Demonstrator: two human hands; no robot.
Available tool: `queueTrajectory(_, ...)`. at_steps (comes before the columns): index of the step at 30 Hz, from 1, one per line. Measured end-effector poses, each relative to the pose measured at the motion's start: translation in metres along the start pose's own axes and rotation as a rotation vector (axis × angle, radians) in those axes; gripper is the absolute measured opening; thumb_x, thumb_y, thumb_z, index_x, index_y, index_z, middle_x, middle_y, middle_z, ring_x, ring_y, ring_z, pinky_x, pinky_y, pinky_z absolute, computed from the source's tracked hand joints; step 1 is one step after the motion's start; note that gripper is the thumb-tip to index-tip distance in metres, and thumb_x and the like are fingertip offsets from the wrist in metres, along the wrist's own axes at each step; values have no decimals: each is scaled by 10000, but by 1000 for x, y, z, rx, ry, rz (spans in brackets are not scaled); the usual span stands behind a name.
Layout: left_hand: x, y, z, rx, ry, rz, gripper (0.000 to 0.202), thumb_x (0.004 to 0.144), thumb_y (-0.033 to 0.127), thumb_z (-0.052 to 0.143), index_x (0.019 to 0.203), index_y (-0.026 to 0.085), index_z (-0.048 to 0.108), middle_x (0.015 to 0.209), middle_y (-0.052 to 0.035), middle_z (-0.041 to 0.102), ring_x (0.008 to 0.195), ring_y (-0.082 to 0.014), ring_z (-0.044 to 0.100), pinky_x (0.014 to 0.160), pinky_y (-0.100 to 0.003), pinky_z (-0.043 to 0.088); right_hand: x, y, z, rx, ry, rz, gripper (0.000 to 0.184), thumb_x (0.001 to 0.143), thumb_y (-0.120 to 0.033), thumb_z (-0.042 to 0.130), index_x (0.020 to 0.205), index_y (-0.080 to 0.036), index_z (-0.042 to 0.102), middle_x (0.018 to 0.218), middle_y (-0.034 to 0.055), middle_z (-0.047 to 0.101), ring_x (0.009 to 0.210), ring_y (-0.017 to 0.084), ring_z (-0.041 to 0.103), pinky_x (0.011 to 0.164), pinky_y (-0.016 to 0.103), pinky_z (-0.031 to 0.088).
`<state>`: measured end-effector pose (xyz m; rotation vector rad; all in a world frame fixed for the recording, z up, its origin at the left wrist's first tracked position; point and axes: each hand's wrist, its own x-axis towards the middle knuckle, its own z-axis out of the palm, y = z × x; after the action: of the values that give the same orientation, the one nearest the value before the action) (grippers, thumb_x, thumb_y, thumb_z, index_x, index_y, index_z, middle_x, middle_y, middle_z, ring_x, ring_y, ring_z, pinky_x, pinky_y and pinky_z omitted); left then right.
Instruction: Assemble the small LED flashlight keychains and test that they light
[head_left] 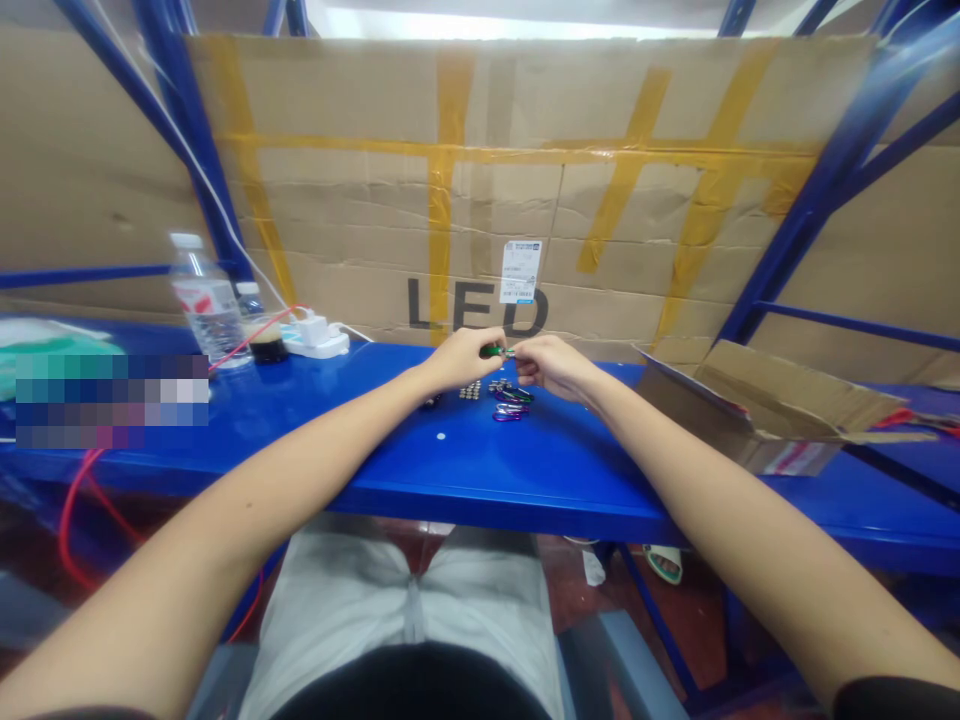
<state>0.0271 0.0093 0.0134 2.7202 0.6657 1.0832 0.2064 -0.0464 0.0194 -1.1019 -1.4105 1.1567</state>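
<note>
Both my hands meet above the blue shelf (465, 470). My left hand (465, 358) pinches a small green clip (496, 351), which looks like a carabiner. My right hand (551, 365) is closed on the clip's other end. Just below them on the shelf lie purple and green clips (513, 404) and a cluster of small metal rings (471, 390). What my right fingers hold beyond the clip is too small to tell.
A water bottle (206, 300), a dark jar (262, 325) and a white power strip (319, 335) with a red cable stand at the left. An open cardboard box (757, 410) lies at the right. A taped cardboard wall (525, 180) marked LED backs the shelf.
</note>
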Motion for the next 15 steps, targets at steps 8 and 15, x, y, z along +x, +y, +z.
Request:
queueTrajectory(8,-3,10,-8,233,-76,-11,248,913,281,495,1140,187,525,1017,-100,701,871,-236,652,717,-347,452,10,10,-7,-340,47,-167,218,796,-104,507,593,-175,545,507,-31,379,509,108,350,528,271,332)
queueTrajectory(15,-2,8,-5,403,-32,193,199,919,268,519,1061,191,636,983,-83,690,900,-220,649,755,-327,469,9,9,-9,-522,58,-232,266,806,-109,471,558,-188,520,491,-15,447,503,125,411,543,281,334)
